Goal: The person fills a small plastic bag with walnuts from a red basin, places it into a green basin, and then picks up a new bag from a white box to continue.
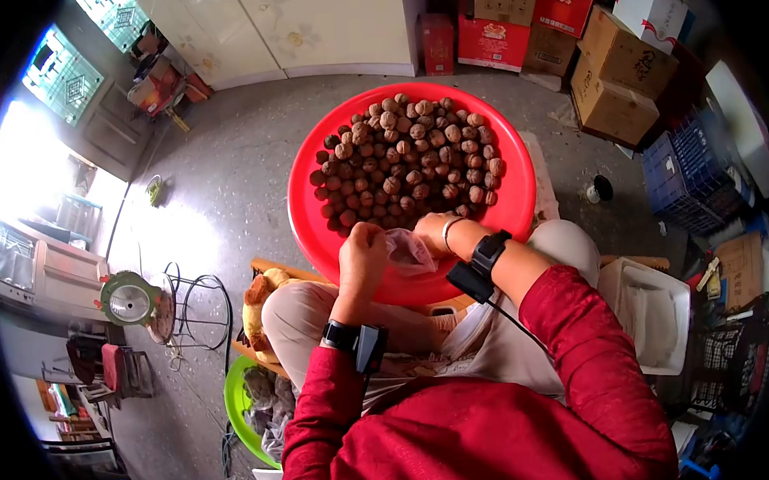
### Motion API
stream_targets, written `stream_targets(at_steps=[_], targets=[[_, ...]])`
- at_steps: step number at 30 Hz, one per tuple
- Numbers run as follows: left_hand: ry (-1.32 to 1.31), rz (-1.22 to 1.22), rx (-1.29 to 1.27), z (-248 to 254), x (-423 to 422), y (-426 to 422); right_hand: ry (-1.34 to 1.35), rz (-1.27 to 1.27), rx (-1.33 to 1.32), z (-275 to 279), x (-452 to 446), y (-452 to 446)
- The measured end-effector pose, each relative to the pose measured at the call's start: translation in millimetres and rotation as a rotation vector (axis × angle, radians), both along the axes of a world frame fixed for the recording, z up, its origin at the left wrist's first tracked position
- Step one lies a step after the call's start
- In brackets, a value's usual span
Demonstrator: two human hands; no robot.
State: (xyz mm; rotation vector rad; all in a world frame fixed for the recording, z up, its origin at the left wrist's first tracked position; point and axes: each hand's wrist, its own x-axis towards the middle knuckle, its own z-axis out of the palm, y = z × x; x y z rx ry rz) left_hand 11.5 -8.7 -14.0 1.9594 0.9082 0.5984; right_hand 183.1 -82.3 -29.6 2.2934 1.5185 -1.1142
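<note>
A big red basin [520, 200] full of brown walnuts [415, 148] stands in front of my knees. Over its near rim hangs a thin, clear plastic bag [409, 251], stretched between my two hands. My left hand [364, 254] pinches the bag's left edge, its fingers closed. On the bag's right side, my right hand [437, 232] is curled in against the plastic, close to the nearest walnuts. Its fingertips are partly hidden, and whether a walnut is in them does not show.
A green basin [240, 401] holding plastic bags is at my left. To my right sits a white tub [675, 313]. Cardboard boxes [613, 80] and blue crates [686, 171] line the right side. A wire stand [203, 308] is on the floor at left.
</note>
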Motion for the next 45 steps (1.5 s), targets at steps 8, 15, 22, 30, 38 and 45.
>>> stream_targets(at_steps=[8,15,22,30,38,45], targets=[[0.009,-0.008,0.011,-0.4,0.0,1.1,-0.154,0.234,0.203,14.3,-5.3,-6.2],[0.008,-0.014,0.020,9.0,-0.7,-2.9,-0.117,0.212,0.186,-0.9,-1.5,-3.8],[0.003,-0.009,0.043,4.0,-0.5,-0.9,-0.088,0.186,0.052,-4.4,-3.1,-4.2],[0.024,-0.001,0.028,2.3,-0.1,-0.2,-0.015,0.429,-0.254,-79.5,18.0,8.6],[-0.030,-0.005,0.006,4.4,-2.3,-0.2,-0.094,0.170,-0.279,6.5,4.5,-8.3],[-0.008,0.037,-0.037,4.1,0.7,-0.1,-0.078,-0.092,0.444,40.4,17.9,-31.2]])
